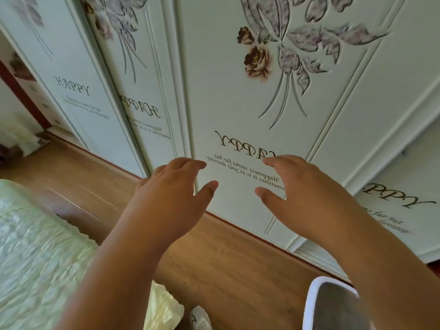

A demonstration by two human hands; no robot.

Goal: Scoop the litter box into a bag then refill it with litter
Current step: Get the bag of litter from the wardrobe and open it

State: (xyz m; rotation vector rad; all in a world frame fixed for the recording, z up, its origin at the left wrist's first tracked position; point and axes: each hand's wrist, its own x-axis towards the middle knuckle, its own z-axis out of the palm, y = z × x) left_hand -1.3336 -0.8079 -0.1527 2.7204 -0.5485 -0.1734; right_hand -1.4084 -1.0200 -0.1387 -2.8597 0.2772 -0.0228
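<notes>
Both hands are reaching out, left hand (171, 186) and right hand (300, 186), each grip loose and holding nothing, hovering before the wardrobe door (238, 110) above the wooden floor (226, 270).

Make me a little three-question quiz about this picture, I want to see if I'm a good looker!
1. True or false: both hands hold a scoop.
2. What word is printed big on the wardrobe doors?
3. Where is the white-rimmed box? A) on the bed B) on the wooden floor, bottom right C) inside the wardrobe

Key:
1. False. The left hand and right hand are empty, fingers spread.
2. HAPPY.
3. B. The floor is wooden; the bed is on the left.
</notes>
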